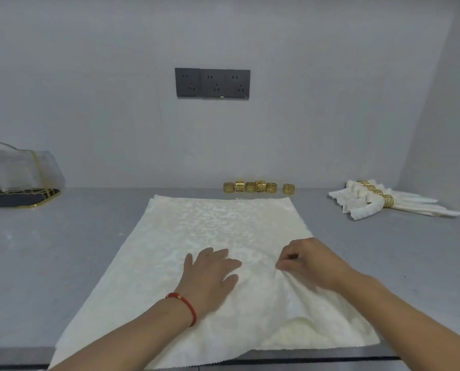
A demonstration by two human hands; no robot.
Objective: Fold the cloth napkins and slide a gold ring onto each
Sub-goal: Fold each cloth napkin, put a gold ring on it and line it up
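done: ringed napkins (384,200) far right | left: six gold rings (259,187), napkin (210,226) unfolded on bench (63,250) | left hand (210,274) flat on it, right hand (311,261) pinches it

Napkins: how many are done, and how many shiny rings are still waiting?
Done: the ringed napkins piled far right; I can't count them exactly. In hand: the spread napkin, left hand flat on it, right hand pinching it. Left: six loose gold rings.

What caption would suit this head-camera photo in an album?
Left hand flat on a spread cream napkin, right hand pinching it; gold rings wait behind.
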